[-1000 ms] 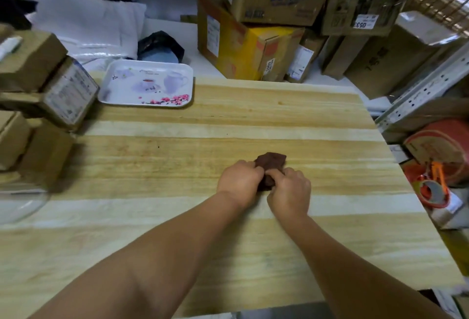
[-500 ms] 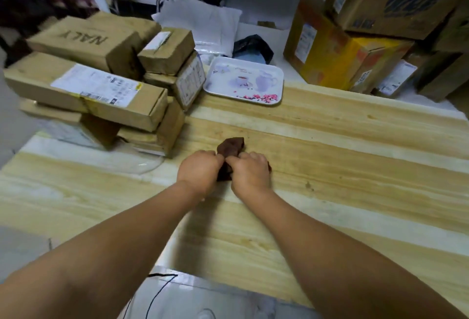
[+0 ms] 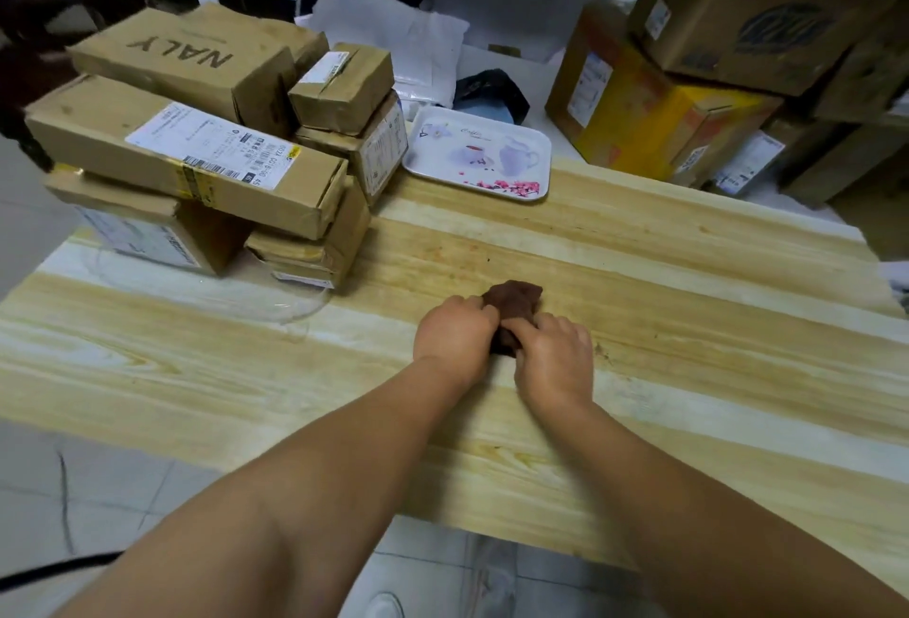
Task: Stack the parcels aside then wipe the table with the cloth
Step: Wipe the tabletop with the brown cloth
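Observation:
A small dark brown cloth (image 3: 514, 303) lies bunched on the pale wooden table (image 3: 688, 303) near its middle. My left hand (image 3: 455, 337) and my right hand (image 3: 553, 357) sit side by side on it, both gripping its near end with curled fingers; the far end sticks out beyond my knuckles. Several brown cardboard parcels (image 3: 196, 160) are piled in a stack at the table's far left corner, the top one printed NALY (image 3: 182, 52).
A white tray with a cup and flower print (image 3: 479, 155) lies at the table's back edge. Big cartons, one yellow (image 3: 654, 121), stand behind the table at right. A clear plastic sheet (image 3: 256, 295) lies under the parcel stack. Tiled floor shows below the near edge.
Both hands have slid the cloth leftward across the table toward the parcel stack, and my view has swung left with them. The grip on the cloth is unchanged.

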Motion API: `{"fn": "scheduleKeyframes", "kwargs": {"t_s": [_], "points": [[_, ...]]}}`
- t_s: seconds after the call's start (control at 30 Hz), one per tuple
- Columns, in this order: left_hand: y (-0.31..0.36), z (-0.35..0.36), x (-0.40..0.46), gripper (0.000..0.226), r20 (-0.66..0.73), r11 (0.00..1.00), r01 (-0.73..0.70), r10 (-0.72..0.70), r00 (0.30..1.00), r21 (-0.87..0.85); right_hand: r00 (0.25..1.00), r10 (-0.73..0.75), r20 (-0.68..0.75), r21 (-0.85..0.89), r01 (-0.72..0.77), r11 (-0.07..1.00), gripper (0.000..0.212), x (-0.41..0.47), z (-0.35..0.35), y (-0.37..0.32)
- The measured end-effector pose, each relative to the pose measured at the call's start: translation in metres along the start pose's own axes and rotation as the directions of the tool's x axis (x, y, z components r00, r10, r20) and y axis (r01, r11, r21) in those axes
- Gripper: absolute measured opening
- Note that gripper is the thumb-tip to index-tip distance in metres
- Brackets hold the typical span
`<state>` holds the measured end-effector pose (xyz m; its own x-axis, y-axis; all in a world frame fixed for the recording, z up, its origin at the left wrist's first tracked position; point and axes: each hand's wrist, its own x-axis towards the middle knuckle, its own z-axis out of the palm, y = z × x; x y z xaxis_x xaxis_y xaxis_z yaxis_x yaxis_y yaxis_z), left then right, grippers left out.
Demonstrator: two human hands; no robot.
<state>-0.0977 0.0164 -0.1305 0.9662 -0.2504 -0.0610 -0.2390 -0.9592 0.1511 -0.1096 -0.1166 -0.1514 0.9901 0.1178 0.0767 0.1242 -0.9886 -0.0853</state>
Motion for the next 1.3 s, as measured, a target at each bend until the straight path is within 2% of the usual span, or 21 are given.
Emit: {"fn": "scheduleKeyframes", "kwargs": {"t_s": [0.13,0.23,0.4,0.5,0.53,0.57,0.7,0.83,0.93,1.1,1.2,1.3], "points": [[-0.028,-0.004,-0.013,0.025,0.029,0.999,-0.016,0.014,0.999,0.048,1.0,0.022,0.021,0.092,-0.024,0.995,0.045,0.001,0.001,-0.039],[-0.064,-0.014,-0.031,0.025,0.054,0.996,0.054,-0.058,0.997,0.076,0.996,-0.073,0.052,0.165,0.064,0.984,0.041,0.004,0.001,-0.078],[-0.129,-0.018,-0.068,0.045,0.17,0.988,0.126,-0.14,0.975,0.093,0.972,-0.225,0.065,0.182,0.21,0.961,0.02,-0.011,0.0,-0.138],[-0.136,-0.016,-0.076,0.033,0.177,0.971,0.129,-0.166,0.97,0.204,0.935,-0.347,0.071,0.192,0.328,0.925,0.021,-0.018,-0.002,-0.143],[-0.136,-0.017,-0.08,0.024,0.15,0.97,0.121,-0.155,0.977,0.21,0.923,-0.364,0.127,0.19,0.337,0.922,0.025,-0.018,-0.004,-0.145],[-0.1,-0.017,-0.061,0.019,0.146,0.978,0.029,-0.06,0.987,0.208,0.944,-0.298,0.142,0.154,0.276,0.949,0.027,-0.022,-0.013,-0.106],[-0.055,-0.019,-0.045,0.02,0.149,0.988,-0.043,0.021,0.989,0.146,0.964,-0.229,0.133,0.14,0.211,0.968,0.034,-0.027,-0.019,-0.065],[0.015,-0.007,-0.019,0.023,0.136,0.988,-0.146,0.139,0.981,0.044,0.997,-0.043,0.07,0.022,0.042,0.999,0.045,-0.041,-0.019,0.004],[0.065,0.0,-0.001,0.023,0.113,0.974,-0.227,0.225,0.968,0.002,0.999,0.046,0.025,-0.061,-0.044,0.997,0.048,-0.054,-0.02,0.054],[0.142,0.008,0.02,0.024,0.115,0.929,-0.363,0.368,0.923,-0.068,0.965,0.262,0.017,-0.104,-0.259,0.96,0.049,-0.071,-0.028,0.131],[0.156,0.013,0.027,0.025,0.122,0.923,-0.377,0.384,0.915,-0.076,0.955,0.294,0.038,-0.104,-0.289,0.952,0.046,-0.07,-0.03,0.145],[0.138,0.011,0.042,0.026,0.14,0.916,-0.401,0.4,0.906,-0.022,0.969,0.247,0.03,-0.044,-0.246,0.968,0.04,-0.054,-0.022,0.137]]}}
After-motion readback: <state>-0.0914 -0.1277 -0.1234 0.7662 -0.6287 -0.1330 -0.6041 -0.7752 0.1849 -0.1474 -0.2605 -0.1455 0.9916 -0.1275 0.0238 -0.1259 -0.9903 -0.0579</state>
